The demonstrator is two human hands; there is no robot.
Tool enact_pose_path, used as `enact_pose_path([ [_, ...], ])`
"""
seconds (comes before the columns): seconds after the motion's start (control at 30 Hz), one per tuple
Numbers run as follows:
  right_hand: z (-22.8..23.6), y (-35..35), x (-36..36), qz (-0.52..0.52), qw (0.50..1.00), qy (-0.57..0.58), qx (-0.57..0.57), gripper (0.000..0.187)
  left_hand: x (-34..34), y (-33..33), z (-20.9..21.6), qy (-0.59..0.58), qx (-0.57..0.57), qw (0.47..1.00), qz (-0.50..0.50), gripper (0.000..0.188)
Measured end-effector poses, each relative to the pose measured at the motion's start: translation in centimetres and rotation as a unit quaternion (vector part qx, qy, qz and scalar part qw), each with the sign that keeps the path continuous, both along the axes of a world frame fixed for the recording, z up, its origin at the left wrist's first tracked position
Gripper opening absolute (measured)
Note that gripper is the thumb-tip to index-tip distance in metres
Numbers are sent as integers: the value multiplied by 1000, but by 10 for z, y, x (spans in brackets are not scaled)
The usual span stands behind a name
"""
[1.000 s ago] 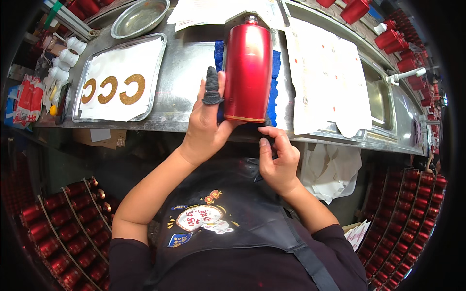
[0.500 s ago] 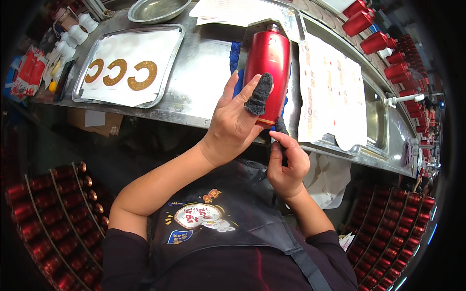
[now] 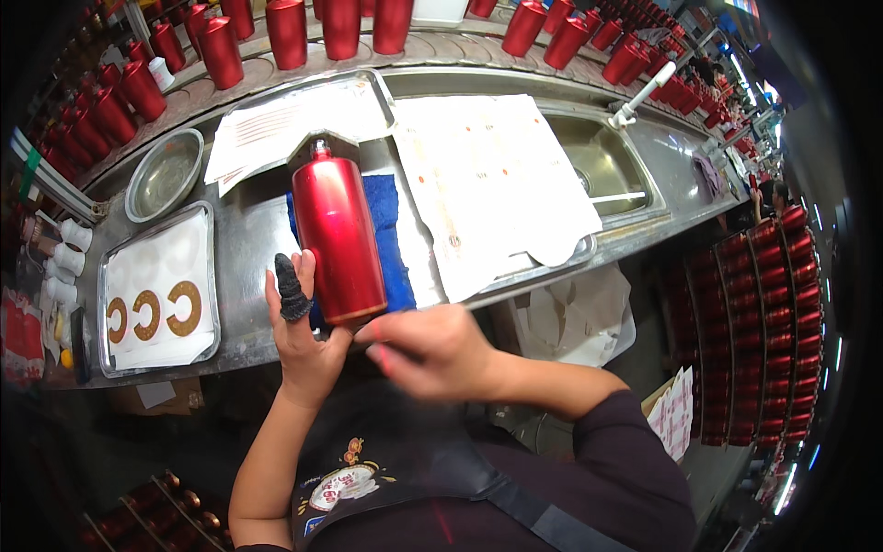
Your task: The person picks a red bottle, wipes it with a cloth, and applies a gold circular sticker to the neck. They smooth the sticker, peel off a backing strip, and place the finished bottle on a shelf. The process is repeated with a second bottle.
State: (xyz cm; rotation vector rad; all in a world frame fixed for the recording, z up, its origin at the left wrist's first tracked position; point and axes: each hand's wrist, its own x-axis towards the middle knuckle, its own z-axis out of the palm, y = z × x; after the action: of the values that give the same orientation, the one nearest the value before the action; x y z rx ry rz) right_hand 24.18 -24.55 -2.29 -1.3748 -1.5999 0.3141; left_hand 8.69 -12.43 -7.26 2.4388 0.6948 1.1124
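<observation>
A glossy red bottle [image 3: 340,239] lies on a blue cloth [image 3: 394,239], its narrow neck away from me and its base toward me. My left hand [image 3: 308,359] is beside the base at the lower left, its thumb by the bottom edge and its other fingers stretched up along the side. A black finger sleeve [image 3: 292,287] covers one of those fingers. My right hand [image 3: 441,354] comes in from the right, fingers curled with the tips at the base near the left thumb. It is slightly blurred. Red shows on its fingertips; anything pinched there is hidden.
White printed sheets [image 3: 497,184] lie right of the bottle, before a sink [image 3: 598,161]. On the left, a metal tray [image 3: 213,313] holds C-shaped gold pieces, with a metal bowl [image 3: 189,175] behind. Red bottles [image 3: 287,37] stand along a conveyor [image 3: 432,51] at the back.
The view has swung right and back, bringing the conveyor in. My left fingers have shifted from the bottle's front to its left side. My right hand has come in beside the base.
</observation>
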Motion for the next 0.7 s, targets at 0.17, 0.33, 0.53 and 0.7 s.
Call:
enact_pose_path([
  [0.17,-13,-2,131,-286,954,-50,-75,12,-1,-7,-2,-21,-102,995,-10,88],
  [0.33,-26,11,317,-531,820,-98,-188,28,-10,-4,-9,2,-157,988,-12,84],
  [0.53,-50,77,431,-533,755,-130,-359,61,-11,-2,-9,17,-175,984,-7,86],
  [0.7,-48,105,458,-536,743,-70,-395,47,-13,-2,-2,59,-129,990,4,89],
])
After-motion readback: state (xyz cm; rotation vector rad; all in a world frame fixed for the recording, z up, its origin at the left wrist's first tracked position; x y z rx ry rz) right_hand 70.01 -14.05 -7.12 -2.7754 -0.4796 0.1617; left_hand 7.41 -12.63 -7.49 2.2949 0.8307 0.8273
